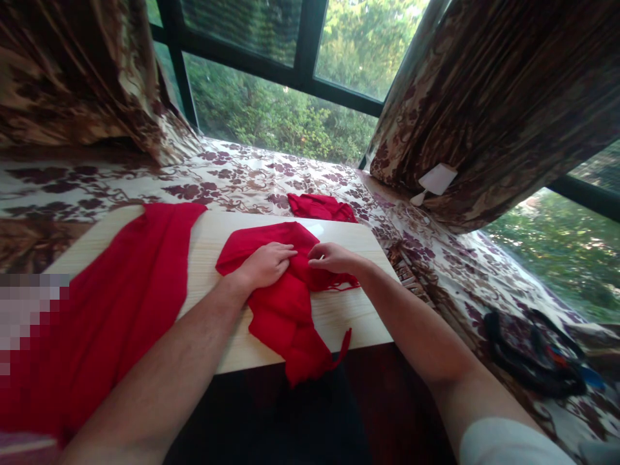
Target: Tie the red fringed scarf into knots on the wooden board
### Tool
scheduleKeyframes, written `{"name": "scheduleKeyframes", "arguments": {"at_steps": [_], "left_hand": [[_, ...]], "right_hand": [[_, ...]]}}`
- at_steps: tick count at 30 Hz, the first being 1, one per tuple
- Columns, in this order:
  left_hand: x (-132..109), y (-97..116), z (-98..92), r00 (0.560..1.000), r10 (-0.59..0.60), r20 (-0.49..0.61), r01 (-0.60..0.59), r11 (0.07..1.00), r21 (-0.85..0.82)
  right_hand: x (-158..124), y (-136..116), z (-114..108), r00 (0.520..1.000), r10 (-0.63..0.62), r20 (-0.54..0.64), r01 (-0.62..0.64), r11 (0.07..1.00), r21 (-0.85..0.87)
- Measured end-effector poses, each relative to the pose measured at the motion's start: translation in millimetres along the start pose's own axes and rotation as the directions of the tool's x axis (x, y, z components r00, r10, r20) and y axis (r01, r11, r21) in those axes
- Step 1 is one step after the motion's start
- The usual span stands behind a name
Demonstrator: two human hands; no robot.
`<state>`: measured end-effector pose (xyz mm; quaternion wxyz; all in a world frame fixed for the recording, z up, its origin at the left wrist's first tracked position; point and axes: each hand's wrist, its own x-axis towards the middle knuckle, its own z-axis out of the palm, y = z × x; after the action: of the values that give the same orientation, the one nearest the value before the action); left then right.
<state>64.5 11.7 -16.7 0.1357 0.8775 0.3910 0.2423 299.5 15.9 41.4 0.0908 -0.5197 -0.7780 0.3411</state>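
A red cloth [285, 300] lies rumpled on the pale wooden table [363, 316], its lower end hanging over the near edge. The left hand [266, 265] rests on it, fingers extended and close together. The right hand [334, 259] curls beside its upper right part — whether thumb and fingers pinch the fabric, I cannot tell.
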Motion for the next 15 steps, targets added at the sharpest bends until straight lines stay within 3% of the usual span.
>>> {"name": "scheduleKeyframes", "arguments": {"at_steps": [7, 13, 15], "left_hand": [[2, -6, 3.9, 1.000, -0.011, 0.007, 0.011, 1.000, -0.004], [4, -13, -1.7, 0.998, 0.029, 0.063, -0.024, 0.997, -0.077], [4, -15, -4.3, 0.997, 0.034, 0.067, -0.028, 0.995, -0.092]], "right_hand": [[-19, -19, -16, 0.980, 0.000, 0.200, 0.005, 1.000, -0.028], [-51, -69, -19, 0.978, -0.149, 0.143, 0.159, 0.985, -0.061], [-69, -91, -13, 0.937, -0.270, 0.222, 0.280, 0.960, -0.013]]}}
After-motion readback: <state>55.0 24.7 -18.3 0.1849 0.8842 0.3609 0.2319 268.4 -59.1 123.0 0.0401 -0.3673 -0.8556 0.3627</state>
